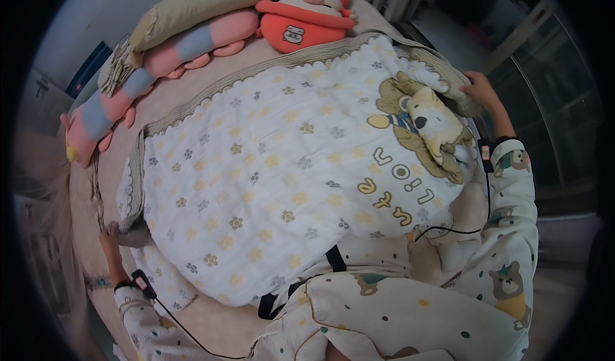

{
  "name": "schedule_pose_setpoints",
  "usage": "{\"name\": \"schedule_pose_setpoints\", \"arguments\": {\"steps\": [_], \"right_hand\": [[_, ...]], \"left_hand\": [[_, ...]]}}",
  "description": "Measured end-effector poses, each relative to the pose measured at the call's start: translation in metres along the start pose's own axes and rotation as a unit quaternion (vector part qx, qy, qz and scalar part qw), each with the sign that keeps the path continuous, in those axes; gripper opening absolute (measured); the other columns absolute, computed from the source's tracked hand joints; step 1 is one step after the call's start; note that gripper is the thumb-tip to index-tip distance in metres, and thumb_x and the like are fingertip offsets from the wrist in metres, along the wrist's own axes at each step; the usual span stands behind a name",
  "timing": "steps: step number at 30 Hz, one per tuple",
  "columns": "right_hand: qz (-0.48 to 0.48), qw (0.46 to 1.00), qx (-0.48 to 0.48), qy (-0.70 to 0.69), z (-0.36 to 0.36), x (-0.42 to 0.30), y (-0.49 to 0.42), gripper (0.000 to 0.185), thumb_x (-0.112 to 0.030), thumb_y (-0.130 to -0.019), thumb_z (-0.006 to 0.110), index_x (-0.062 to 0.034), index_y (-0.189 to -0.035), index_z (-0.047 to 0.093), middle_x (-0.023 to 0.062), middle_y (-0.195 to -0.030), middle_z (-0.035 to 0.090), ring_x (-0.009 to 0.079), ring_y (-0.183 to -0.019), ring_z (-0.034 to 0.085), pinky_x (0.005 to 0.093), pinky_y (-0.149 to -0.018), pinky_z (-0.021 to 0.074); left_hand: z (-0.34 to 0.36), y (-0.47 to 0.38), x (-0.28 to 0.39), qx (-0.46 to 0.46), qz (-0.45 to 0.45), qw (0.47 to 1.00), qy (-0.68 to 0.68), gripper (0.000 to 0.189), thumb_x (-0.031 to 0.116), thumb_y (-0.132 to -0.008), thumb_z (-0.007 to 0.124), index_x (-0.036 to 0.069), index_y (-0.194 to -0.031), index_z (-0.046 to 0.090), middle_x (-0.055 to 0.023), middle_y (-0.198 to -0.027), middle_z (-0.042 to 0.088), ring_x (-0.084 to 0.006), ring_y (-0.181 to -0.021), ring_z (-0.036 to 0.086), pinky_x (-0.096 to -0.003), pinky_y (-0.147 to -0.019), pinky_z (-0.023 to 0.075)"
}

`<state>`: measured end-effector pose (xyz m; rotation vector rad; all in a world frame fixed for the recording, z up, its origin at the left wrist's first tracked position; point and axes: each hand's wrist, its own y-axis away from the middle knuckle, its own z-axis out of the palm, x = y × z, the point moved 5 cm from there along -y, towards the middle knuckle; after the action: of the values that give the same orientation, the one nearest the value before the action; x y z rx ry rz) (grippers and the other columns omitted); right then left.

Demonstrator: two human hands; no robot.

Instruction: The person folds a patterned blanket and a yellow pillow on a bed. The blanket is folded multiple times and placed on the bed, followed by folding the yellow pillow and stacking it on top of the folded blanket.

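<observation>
Spread before me on the bed is a white quilt point(269, 178) with yellow and grey flower prints, a scalloped olive-striped border and stitched lettering. A padded lion applique point(430, 121) lies rumpled at its right end. My right hand point(479, 90) grips the striped border point(454, 77) near the far right corner. At the left edge, my left hand point(109, 234) has its fingers on a folded-over part of the striped border point(134, 231); the fingertips are partly hidden there. The quilt's near edge reaches my lap.
A pink-and-blue plush caterpillar point(197, 41), a beige pillow point(206, 5) and a red-and-white pig plush point(307, 17) line the bed's far side. Sheer netting point(45, 245) hangs at left. Glass-paneled doors point(543, 106) stand at right. Cables point(187, 342) run from bands on both wrists.
</observation>
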<state>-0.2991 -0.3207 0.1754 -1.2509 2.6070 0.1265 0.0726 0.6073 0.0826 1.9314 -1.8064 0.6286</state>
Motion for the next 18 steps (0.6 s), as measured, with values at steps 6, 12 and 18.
{"name": "schedule_pose_setpoints", "arguments": {"steps": [6,12,18], "right_hand": [[0.041,0.996,-0.076,0.021,0.005,0.017,-0.035,0.021,-0.013,-0.066,0.065,-0.0023,-0.084,0.06,0.0133,-0.079,0.061,0.0246,-0.074,0.059,0.0356,-0.065,0.0458],[0.013,0.819,0.453,-0.351,-0.127,0.07,-0.051,0.045,-0.019,-0.079,0.055,-0.0005,-0.117,0.042,0.0087,-0.101,0.057,0.0232,-0.086,0.058,0.0316,-0.072,0.0454],[0.012,0.934,0.003,-0.358,-0.026,0.029,0.072,0.041,-0.031,-0.082,0.054,-0.0072,-0.114,0.048,0.0022,-0.089,0.058,0.0103,-0.075,0.057,0.0225,-0.067,0.0433]], "left_hand": [[0.024,0.0,0.016,-0.25,0.102,0.963,0.002,0.017,0.011,-0.079,0.053,-0.003,-0.088,0.059,-0.0034,-0.076,0.057,-0.0111,-0.068,0.051,-0.0263,-0.061,0.0423],[-0.11,-0.082,-0.03,0.287,0.056,0.951,0.104,0.021,0.017,-0.083,0.049,-0.002,-0.09,0.057,-0.0077,-0.084,0.058,-0.0156,-0.078,0.053,-0.0283,-0.07,0.0423],[-0.024,0.009,-0.024,0.017,0.131,0.944,0.301,0.025,0.022,-0.087,0.044,0.0,-0.091,0.055,-0.0112,-0.089,0.057,-0.0188,-0.087,0.053,-0.0293,-0.077,0.0413]]}}
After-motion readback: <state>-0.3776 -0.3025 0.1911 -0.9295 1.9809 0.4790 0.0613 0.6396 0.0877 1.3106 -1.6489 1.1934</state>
